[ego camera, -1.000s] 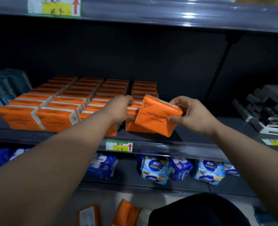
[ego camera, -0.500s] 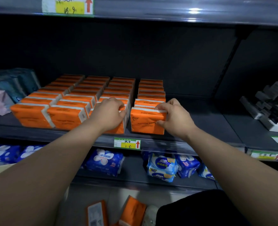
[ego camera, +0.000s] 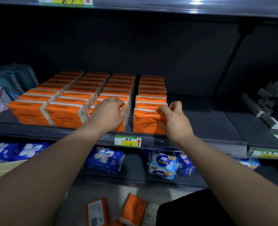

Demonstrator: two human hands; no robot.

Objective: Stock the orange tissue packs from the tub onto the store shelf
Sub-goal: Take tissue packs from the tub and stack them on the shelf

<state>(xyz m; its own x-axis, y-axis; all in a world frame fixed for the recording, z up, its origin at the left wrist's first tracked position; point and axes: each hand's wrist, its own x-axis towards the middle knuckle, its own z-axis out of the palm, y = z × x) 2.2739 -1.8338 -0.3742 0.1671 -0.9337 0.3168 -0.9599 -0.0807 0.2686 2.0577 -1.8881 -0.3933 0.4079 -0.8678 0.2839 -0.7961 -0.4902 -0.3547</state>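
Head view: my right hand (ego camera: 172, 119) pinches front orange pack (ego camera: 144, 123), seating it; left hand (ego camera: 110, 110) grips neighbouring pack (ego camera: 120, 126). Next, probably: release.

- Four rows of tissue packs (ego camera: 79, 95) run front to back on our shelf (ego camera: 205, 118).
- Our left hand (ego camera: 109, 111) grips the third row's front pack, our right hand (ego camera: 174, 121) the fourth's.
- Pad packs (ego camera: 104, 159) lie on the lower shelf (ego camera: 135, 167).

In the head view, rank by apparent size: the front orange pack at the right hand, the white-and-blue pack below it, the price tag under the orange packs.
1-2. front orange pack and white-and-blue pack: alike; the right hand covers part of the first, unranked.
3. price tag: smallest.
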